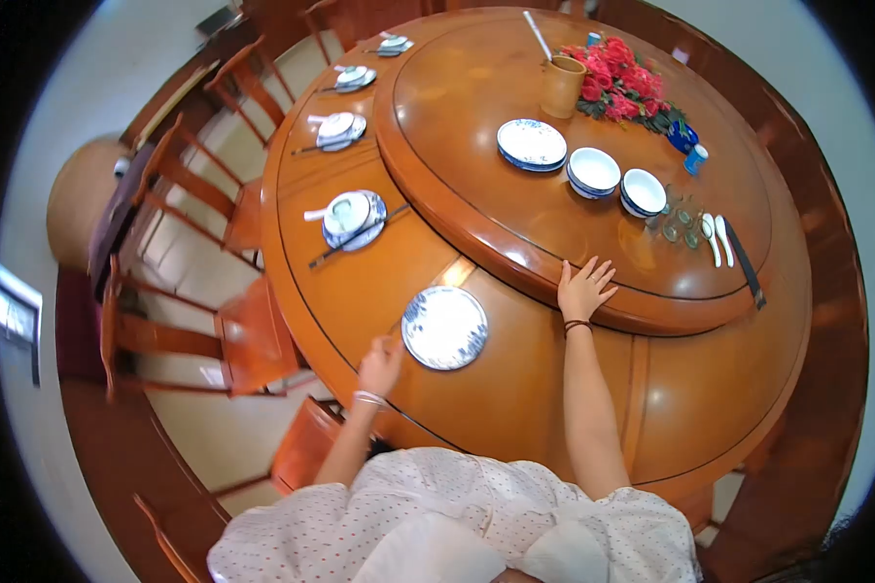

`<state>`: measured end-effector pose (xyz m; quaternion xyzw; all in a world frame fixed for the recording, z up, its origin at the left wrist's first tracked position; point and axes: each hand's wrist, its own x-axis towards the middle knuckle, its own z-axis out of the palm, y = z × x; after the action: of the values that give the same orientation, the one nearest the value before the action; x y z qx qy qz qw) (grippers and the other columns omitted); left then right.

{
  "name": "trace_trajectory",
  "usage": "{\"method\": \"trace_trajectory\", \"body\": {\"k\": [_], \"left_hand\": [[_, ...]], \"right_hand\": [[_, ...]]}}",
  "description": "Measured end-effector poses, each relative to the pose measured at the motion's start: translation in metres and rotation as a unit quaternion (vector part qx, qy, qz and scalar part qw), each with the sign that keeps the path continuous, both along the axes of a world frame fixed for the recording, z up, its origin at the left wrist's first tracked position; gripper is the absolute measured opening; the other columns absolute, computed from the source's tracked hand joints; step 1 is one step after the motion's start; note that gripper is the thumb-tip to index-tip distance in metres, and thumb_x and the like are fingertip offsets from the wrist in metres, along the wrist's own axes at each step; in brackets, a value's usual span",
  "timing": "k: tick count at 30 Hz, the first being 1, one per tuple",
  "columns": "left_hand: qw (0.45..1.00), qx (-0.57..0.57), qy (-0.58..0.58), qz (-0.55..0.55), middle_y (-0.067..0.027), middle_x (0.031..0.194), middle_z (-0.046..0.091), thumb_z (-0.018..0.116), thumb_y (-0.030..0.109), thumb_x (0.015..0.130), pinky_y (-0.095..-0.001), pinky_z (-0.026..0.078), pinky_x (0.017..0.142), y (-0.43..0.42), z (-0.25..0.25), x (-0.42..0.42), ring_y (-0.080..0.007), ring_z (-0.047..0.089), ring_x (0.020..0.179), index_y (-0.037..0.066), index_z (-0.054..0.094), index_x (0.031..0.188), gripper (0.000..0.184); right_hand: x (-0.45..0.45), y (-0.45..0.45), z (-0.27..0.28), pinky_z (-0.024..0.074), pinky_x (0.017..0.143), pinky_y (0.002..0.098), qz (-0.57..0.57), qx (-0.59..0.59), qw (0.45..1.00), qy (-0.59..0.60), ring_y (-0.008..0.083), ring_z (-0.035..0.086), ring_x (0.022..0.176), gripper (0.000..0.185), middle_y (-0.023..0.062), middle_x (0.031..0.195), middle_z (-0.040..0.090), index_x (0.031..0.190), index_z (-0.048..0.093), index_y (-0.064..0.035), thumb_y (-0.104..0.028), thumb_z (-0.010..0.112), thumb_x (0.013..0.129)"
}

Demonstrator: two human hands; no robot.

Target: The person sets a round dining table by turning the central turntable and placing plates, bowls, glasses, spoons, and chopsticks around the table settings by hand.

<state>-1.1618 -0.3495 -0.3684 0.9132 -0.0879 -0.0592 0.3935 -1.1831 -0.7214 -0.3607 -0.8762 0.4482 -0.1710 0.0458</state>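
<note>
Head camera catches the left hand (380, 366) in a blur, fingers curled in; whether it grips anything or touches the plate, you can't tell. Clear glasses (681, 230) on the turntable (437, 92) are see-through, overlapping and tough to count, and a near-left chair (157, 539) is cut off by the frame. Red flowers (617, 78) crowd the far side, partly behind the brown holder (562, 89). The turntable's raised edge stands between the plate and the stacked plates (532, 142) and bowls (593, 171), with white spoons (717, 241) and dark chopsticks (746, 262) over right. Here's the patterned plate (444, 327), flat on the table (515, 398), just right of the left hand, and left and nearer than the right hand (585, 291), spread open on the turntable's edge, grasping nothing.
</note>
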Motion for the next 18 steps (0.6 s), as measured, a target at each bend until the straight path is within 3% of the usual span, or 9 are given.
{"method": "trace_trajectory", "body": {"k": [1, 2, 4, 5, 6, 8, 10, 14, 18], "left_hand": [[0.997, -0.031, 0.062, -0.032, -0.0133, 0.062, 0.059, 0.050, 0.033, 0.087, -0.0333, 0.049, 0.049, -0.008, 0.006, 0.010, -0.0231, 0.062, 0.053, -0.003, 0.046, 0.105, 0.041], [0.950, -0.126, 0.285, -0.002, -0.0126, 0.063, 0.060, 0.049, 0.032, 0.087, -0.0340, 0.048, 0.043, -0.018, 0.004, 0.021, -0.0239, 0.062, 0.053, -0.003, 0.045, 0.104, 0.039], [0.949, -0.109, 0.286, -0.076, -0.0162, 0.068, 0.059, 0.050, 0.030, 0.087, -0.0321, 0.049, 0.039, -0.031, 0.005, 0.043, -0.0215, 0.061, 0.051, -0.002, 0.043, 0.103, 0.037], [0.946, -0.113, 0.271, -0.138, -0.0169, 0.069, 0.059, 0.049, 0.029, 0.088, -0.0310, 0.049, 0.039, -0.031, -0.015, 0.066, -0.0210, 0.061, 0.050, -0.003, 0.040, 0.105, 0.037], [0.934, -0.122, 0.275, -0.190, -0.0175, 0.070, 0.059, 0.047, 0.027, 0.089, -0.0299, 0.049, 0.038, -0.021, -0.037, 0.079, -0.0205, 0.061, 0.049, -0.003, 0.037, 0.107, 0.037], [0.886, -0.180, 0.351, -0.244, -0.0181, 0.070, 0.059, 0.043, 0.021, 0.091, -0.0288, 0.049, 0.038, -0.012, -0.022, 0.100, -0.0203, 0.061, 0.048, -0.005, 0.031, 0.110, 0.034], [0.866, -0.193, 0.374, -0.270, -0.0181, 0.070, 0.059, 0.040, 0.015, 0.092, -0.0274, 0.049, 0.037, 0.000, -0.009, 0.125, -0.0204, 0.060, 0.048, -0.004, 0.031, 0.107, 0.027], [0.856, -0.267, 0.298, -0.326, -0.0182, 0.072, 0.058, 0.042, 0.012, 0.091, -0.0275, 0.049, 0.037, -0.001, 0.005, 0.120, -0.0213, 0.060, 0.049, -0.003, 0.030, 0.105, 0.023], [0.836, -0.357, 0.306, -0.281, -0.0196, 0.076, 0.057, 0.040, 0.012, 0.091, -0.0294, 0.050, 0.038, 0.005, 0.031, 0.169, -0.0237, 0.060, 0.049, -0.001, 0.026, 0.109, 0.026]], "right_hand": [[0.006, 0.005, 0.003, 0.0098, 0.102, 0.0547, -0.010, -0.020, 1.000, 0.005, 0.0366, 0.016, 0.130, 0.068, 0.0243, 0.139, 0.021, 0.131, 0.032, 0.0017, -0.049, 0.040, 0.086], [0.014, 0.001, 0.006, 0.0098, 0.102, 0.0547, -0.042, -0.010, 0.999, -0.006, 0.0366, 0.016, 0.130, 0.068, 0.0243, 0.139, 0.021, 0.131, 0.032, 0.0017, -0.049, 0.040, 0.086], [0.022, 0.015, 0.005, 0.0107, 0.103, 0.0512, 0.006, -0.057, 0.998, -0.041, 0.0363, 0.017, 0.130, 0.068, 0.0244, 0.138, 0.023, 0.130, 0.033, 0.0022, -0.048, 0.042, 0.085], [0.029, 0.025, 0.018, 0.0114, 0.105, 0.0472, 0.019, -0.019, 0.999, -0.031, 0.0356, 0.018, 0.130, 0.070, 0.0243, 0.137, 0.024, 0.130, 0.032, 0.0031, -0.048, 0.045, 0.084], [0.039, 0.034, 0.023, 0.0114, 0.105, 0.0472, -0.021, -0.014, 0.999, -0.023, 0.0356, 0.018, 0.130, 0.070, 0.0243, 0.137, 0.024, 0.130, 0.032, 0.0031, -0.048, 0.045, 0.084], [0.058, 0.053, 0.033, 0.0114, 0.106, 0.0448, 0.014, 0.020, 1.000, 0.006, 0.0336, 0.016, 0.131, 0.072, 0.0225, 0.139, 0.021, 0.131, 0.031, 0.0027, -0.048, 0.047, 0.082], [0.079, 0.067, 0.039, 0.0109, 0.106, 0.0432, 0.019, 0.041, 0.999, -0.002, 0.0324, 0.014, 0.132, 0.073, 0.0214, 0.140, 0.019, 0.131, 0.030, 0.0016, -0.049, 0.047, 0.082], [0.073, 0.062, 0.037, 0.0091, 0.107, 0.0409, 0.043, 0.130, 0.990, -0.024, 0.0302, 0.009, 0.133, 0.074, 0.0187, 0.143, 0.014, 0.134, 0.027, -0.0020, -0.050, 0.047, 0.082], [0.092, 0.077, 0.040, 0.0087, 0.107, 0.0415, 0.041, 0.185, 0.975, -0.118, 0.0315, 0.011, 0.133, 0.066, 0.0186, 0.141, 0.020, 0.128, 0.038, -0.0015, -0.049, 0.045, 0.084]]}}
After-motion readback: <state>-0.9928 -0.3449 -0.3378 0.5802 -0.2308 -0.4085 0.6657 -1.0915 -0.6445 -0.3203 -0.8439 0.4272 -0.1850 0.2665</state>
